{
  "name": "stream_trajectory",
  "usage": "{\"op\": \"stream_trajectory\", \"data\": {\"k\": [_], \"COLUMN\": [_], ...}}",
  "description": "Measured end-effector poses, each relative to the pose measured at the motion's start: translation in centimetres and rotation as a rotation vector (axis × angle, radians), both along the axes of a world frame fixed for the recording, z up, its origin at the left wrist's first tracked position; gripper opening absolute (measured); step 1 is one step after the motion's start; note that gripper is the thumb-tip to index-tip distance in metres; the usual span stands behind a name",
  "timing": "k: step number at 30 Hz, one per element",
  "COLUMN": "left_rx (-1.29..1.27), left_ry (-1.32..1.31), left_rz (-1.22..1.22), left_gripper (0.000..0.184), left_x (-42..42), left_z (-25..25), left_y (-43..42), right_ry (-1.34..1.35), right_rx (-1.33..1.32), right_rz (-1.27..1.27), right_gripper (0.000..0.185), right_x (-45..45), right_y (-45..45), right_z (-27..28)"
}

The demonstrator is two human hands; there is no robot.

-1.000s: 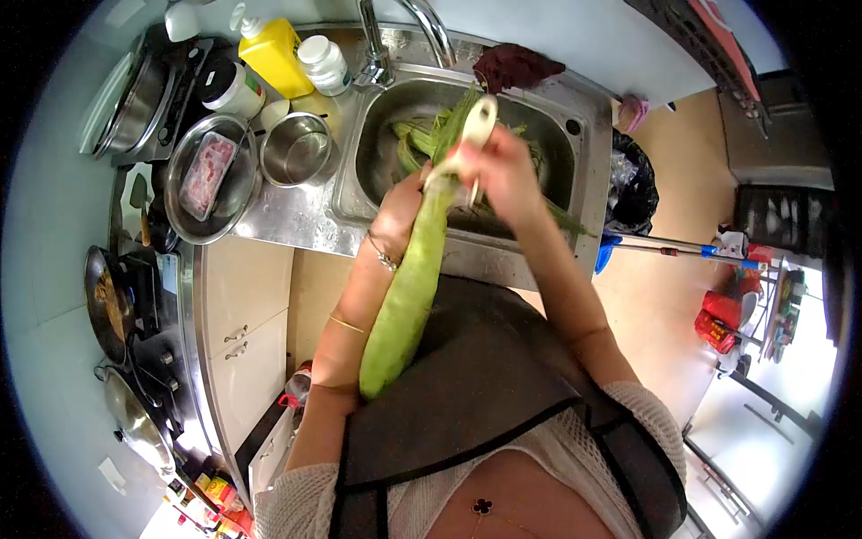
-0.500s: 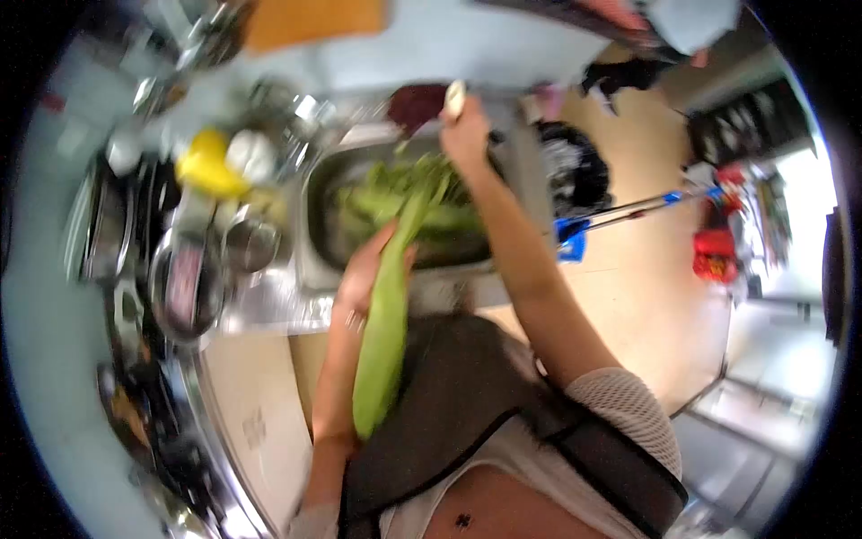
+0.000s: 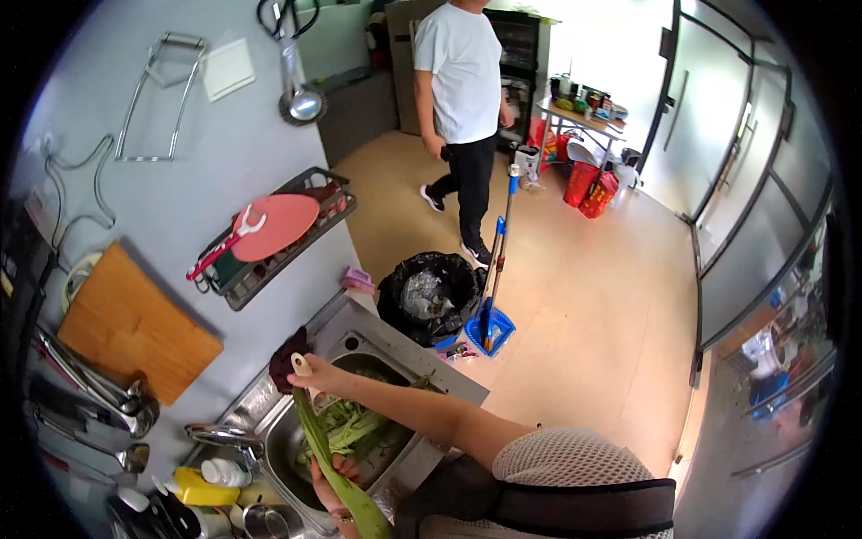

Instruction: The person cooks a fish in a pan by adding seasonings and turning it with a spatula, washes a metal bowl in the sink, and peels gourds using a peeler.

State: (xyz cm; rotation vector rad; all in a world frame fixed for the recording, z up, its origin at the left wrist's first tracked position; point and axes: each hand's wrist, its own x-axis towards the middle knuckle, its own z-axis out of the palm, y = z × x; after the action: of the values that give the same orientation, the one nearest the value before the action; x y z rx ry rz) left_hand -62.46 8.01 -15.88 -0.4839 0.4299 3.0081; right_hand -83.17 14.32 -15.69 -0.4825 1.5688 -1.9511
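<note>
A long green gourd (image 3: 328,460), thin at its upper end and thicker below, slants over the near side of the sink. My left hand (image 3: 329,485) is wrapped around its thicker part. At its thin end is my right hand (image 3: 316,375), closed around a tool with a cream handle (image 3: 301,365); the handle has a hole in its end, and the working end is hidden. Beneath both hands, green strips and peelings (image 3: 346,427) lie in the steel sink (image 3: 409,382). A dark red cloth (image 3: 285,359) rests on the sink's far rim, beside my right hand.
A faucet (image 3: 224,435) and a yellow bottle (image 3: 202,486) stand left of the sink. A wooden cutting board (image 3: 135,323) leans at the wall. Past the sink are a black-lined bin (image 3: 422,269), a blue dustpan (image 3: 494,331) and a person in a white shirt (image 3: 458,72).
My view has swung up and to the right, bringing the room and the person into sight. Both hands keep their holds; the gourd's thin end is now close to my right hand.
</note>
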Motion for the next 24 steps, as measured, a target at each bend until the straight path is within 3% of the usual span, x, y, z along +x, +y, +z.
{"op": "stream_trajectory", "data": {"k": [4, 6, 7, 8, 10, 12, 13, 15, 17, 18, 20, 21, 23, 24], "left_rx": [-0.039, 0.036, 0.031, 0.098, 0.163, 0.235, 0.310, 0.347, 0.385, 0.297, 0.120, 0.117, 0.115, 0.114], "left_ry": [0.061, 0.105, 0.110, 0.098, 0.088, 0.267, 0.295, 0.253, 0.208, 0.226, 0.267, 0.375, 0.371, 0.361], "left_rz": [-0.028, -0.059, -0.072, -0.055, -0.054, -0.020, -0.013, -0.020, -0.027, 0.008, 0.074, 0.074, 0.028, 0.000], "left_gripper": [0.046, 0.044, 0.044, 0.042, 0.040, 0.048, 0.050, 0.049, 0.049, 0.048, 0.047, 0.044, 0.044, 0.044], "left_x": [-0.3, -0.4, -0.3, -0.2, -0.1, 0.0, -0.3, 0.0, -0.4, -1.0, -2.3, -2.5, -3.3, -3.6], "left_z": [-0.4, -1.0, -1.4, -1.9, -2.2, -2.3, -3.5, -0.3, 0.1, -1.7, -4.2, -3.8, -4.0, -4.4], "left_y": [0.2, -0.1, -0.4, -0.9, -1.5, -2.5, -3.8, -3.6, -4.4, -6.6, -9.6, -9.3, -10.2, -10.7], "right_ry": [-0.122, -0.061, -0.167, -0.163, -0.005, 0.035, 0.032, -0.097, -0.497, -0.493, -0.032, -0.027, -0.240, -0.237], "right_rx": [0.154, 0.225, 0.152, 0.147, 0.246, 0.317, 0.277, 0.335, 0.078, 0.071, 0.118, 0.116, 0.060, 0.060], "right_rz": [-0.019, 0.030, 0.205, 0.191, -0.177, -0.166, -0.022, 0.267, 0.554, 0.540, 0.632, 0.614, 0.435, 0.423], "right_gripper": [0.063, 0.062, 0.062, 0.062, 0.058, 0.068, 0.072, 0.064, 0.060, 0.060, 0.069, 0.069, 0.081, 0.081], "right_x": [-0.3, 0.0, 0.1, 1.0, 4.9, 8.4, 11.7, 14.8, 18.8, 19.0, 18.8, 19.3, 21.6, 21.6], "right_y": [0.3, 0.5, 1.3, 1.7, 2.1, 2.1, 4.9, 3.3, 4.5, 2.6, -2.7, -1.3, 4.0, 4.7], "right_z": [-1.6, -1.7, -1.8, -2.1, -2.3, -4.2, 0.4, -5.5, -2.7, -5.7, -14.1, -12.0, -1.5, 0.6]}}
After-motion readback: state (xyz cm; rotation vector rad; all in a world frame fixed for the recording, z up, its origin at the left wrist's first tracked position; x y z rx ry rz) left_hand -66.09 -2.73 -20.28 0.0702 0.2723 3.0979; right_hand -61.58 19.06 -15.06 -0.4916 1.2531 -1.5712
